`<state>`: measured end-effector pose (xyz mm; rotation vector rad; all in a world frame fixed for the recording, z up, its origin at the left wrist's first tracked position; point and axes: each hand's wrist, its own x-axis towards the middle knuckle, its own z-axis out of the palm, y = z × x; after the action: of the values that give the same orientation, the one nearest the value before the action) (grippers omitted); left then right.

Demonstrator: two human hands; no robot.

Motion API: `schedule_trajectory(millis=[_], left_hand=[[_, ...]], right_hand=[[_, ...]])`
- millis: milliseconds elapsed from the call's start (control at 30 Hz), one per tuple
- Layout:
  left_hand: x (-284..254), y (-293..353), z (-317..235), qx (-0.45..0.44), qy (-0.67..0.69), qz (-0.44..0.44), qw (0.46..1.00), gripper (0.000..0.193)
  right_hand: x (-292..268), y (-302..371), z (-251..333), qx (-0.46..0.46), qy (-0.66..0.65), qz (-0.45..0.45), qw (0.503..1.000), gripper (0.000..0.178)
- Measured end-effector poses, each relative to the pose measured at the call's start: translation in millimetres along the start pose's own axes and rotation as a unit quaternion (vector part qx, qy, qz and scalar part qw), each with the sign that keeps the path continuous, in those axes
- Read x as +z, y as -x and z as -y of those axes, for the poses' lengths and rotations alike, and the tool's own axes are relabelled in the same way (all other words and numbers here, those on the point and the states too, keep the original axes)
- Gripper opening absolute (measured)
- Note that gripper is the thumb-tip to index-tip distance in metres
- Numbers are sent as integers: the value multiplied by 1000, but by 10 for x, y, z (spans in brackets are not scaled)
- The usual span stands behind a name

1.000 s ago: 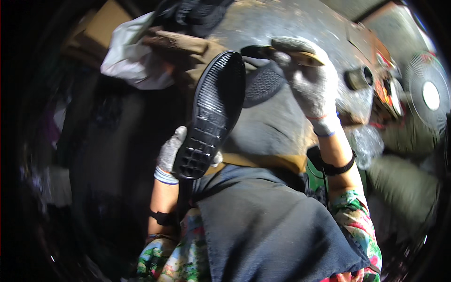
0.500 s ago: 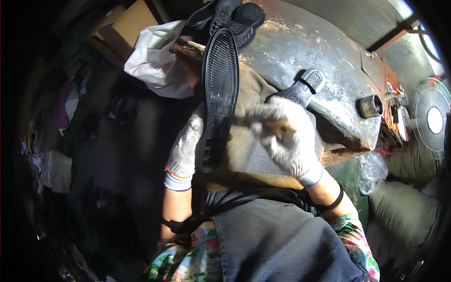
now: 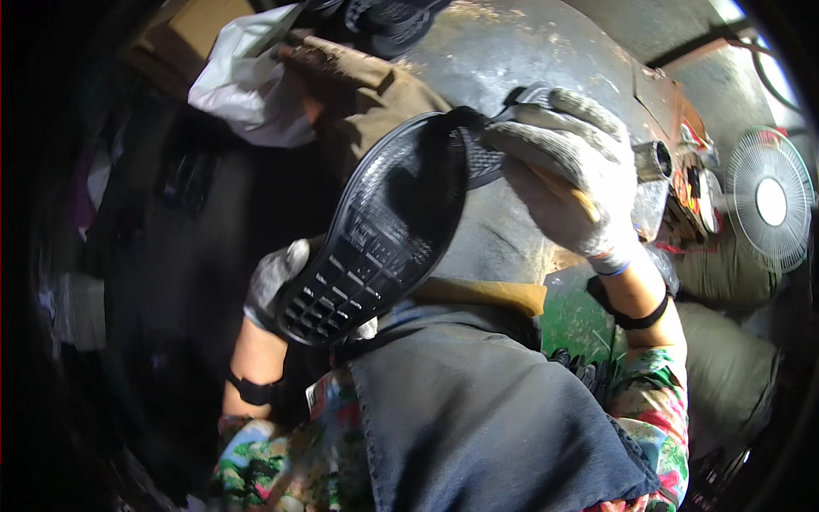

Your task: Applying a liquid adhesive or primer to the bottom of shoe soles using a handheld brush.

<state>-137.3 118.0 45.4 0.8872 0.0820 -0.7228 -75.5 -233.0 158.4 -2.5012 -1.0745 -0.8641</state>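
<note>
A black, curved shoe sole (image 3: 375,230) with ridges and a grid of hollows is held tilted above my lap. My left hand (image 3: 277,277), in a whitish knitted glove, grips its lower end, with some fingers hidden underneath. At the upper end is my gloved right hand (image 3: 567,171), fingers bent toward the sole's tip. A tan-handled tool (image 3: 586,207) shows in its palm; its working end cannot be made out. Beyond the sole, partly covered by my right hand, lies a grey-black shoe (image 3: 486,162) on the worktable.
The scuffed grey worktable (image 3: 512,43) spreads ahead, with black footwear (image 3: 397,26) at its far left and a metal can (image 3: 653,160) at right. A white sack (image 3: 247,85) hangs at the left. A fan (image 3: 770,201) and stuffed olive sacks (image 3: 725,358) stand right.
The sole has swung from upright to leaning right, its top end nearer me. My right hand has risen to that end from beside the sole's lower half. The view has shifted slightly.
</note>
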Motion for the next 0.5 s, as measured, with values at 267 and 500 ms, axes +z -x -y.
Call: schedule_trajectory(millis=[267,500], left_hand=[[-604,357,614,69,329,-125,933,48],[-924,1392,-52,347,406,113,838,88]], right_hand=[[304,-240,-71,-73,40,-22,996,34],[267,212,-616,190,-276,-140,932,45]])
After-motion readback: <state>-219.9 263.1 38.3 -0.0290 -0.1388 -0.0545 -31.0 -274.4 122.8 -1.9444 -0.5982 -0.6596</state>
